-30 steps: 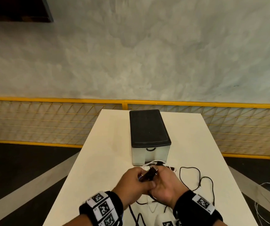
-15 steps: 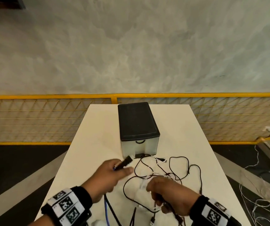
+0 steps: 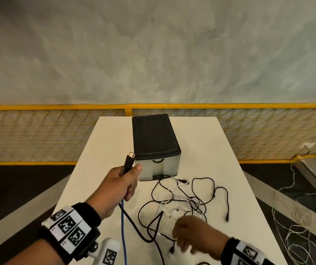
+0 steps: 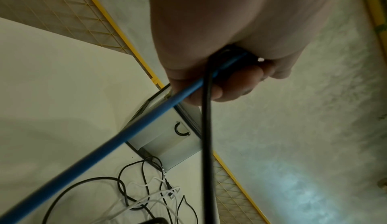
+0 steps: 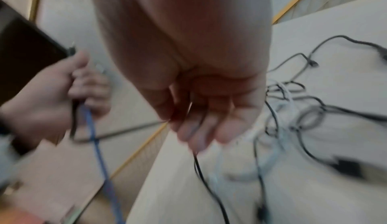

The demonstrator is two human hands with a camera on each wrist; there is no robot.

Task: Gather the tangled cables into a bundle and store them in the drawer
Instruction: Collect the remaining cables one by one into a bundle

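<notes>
My left hand (image 3: 129,180) is raised in front of the drawer box (image 3: 155,146) and grips a black cable with a metal plug (image 3: 129,161) together with a blue cable (image 3: 123,226). Both cables hang from the fist in the left wrist view, blue cable (image 4: 146,124) and black cable (image 4: 207,144). The tangle of thin black and white cables (image 3: 182,199) lies on the white table (image 3: 207,150) before the box. My right hand (image 3: 180,240) is low at the tangle's near side. In the blurred right wrist view its curled fingers (image 5: 194,128) pinch a thin black cable (image 5: 199,166).
The box has a black top and a single shut drawer with a black handle (image 3: 158,161). A yellow mesh fence (image 3: 57,134) runs behind the table. Loose white wires (image 3: 296,236) lie on the floor to the right. A white tagged device (image 3: 108,251) sits by my left wrist.
The hands have drawn apart. My left hand rose toward the box with the plug cable, and the blue cable now hangs from it too. My right hand dropped back to the tangle's near side.
</notes>
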